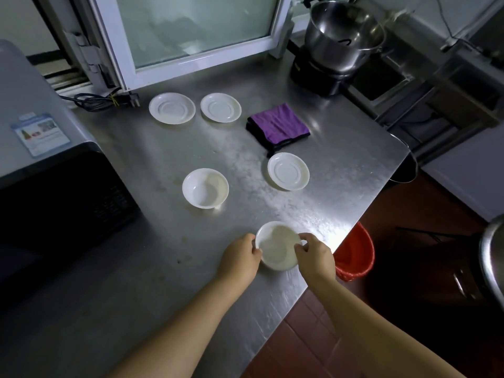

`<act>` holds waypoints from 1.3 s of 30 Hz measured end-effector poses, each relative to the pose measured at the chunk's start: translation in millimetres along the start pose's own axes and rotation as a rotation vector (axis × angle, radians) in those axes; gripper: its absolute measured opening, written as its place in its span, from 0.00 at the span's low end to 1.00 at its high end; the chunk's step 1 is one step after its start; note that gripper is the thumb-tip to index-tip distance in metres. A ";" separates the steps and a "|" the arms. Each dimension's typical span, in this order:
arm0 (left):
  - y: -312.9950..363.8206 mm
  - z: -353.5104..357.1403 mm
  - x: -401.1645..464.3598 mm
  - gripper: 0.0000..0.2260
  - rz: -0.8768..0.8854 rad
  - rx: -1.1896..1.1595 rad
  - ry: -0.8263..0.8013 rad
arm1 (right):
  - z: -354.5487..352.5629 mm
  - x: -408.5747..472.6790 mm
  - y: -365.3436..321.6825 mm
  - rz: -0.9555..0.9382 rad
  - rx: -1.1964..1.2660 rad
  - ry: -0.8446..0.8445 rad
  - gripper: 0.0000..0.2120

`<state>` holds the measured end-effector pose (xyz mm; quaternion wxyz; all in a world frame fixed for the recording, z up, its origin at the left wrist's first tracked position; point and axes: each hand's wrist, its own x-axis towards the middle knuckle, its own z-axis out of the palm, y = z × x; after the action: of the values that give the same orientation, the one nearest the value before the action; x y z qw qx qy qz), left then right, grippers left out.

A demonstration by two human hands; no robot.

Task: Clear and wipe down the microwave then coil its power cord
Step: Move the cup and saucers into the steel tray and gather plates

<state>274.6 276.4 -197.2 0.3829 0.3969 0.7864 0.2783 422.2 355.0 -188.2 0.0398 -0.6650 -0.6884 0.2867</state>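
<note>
We've got both hands on a white bowl near the steel counter's front edge: our left hand pinches its left rim, our right hand grips the right rim. The microwave sits well off to our left, its power cord bundled behind it by the window. The purple cloth lies folded farther back.

Brushed steel counter, semi-gloss with glare streaks. Glossy white bowls and saucers, plastic or ceramic, can't tell. Matt purple cloth. Polished steel pot. Red plastic bin.
</note>
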 end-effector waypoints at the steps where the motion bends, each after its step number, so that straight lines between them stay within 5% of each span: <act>1: -1.4 -5.6 0.4 0.10 0.000 -0.036 0.037 | 0.7 0.7 -6.1 -0.015 0.024 0.007 0.14; 13: -22.3 -103.8 18.2 0.13 -0.015 -0.340 0.599 | 23.1 37.8 -137.2 -0.350 0.282 -0.088 0.12; 18: -24.9 -114.9 39.7 0.13 -0.091 -0.323 0.644 | 35.6 67.0 -159.1 -0.424 0.194 -0.122 0.06; 39: -14.0 -86.8 84.5 0.12 -0.419 -0.116 0.634 | 47.3 134.1 -156.3 -0.530 -0.064 -0.419 0.13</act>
<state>164.3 328.1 -191.9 0.1911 0.0996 0.9127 0.3472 247.0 472.4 -201.5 -0.0503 -0.3907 -0.8391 0.3751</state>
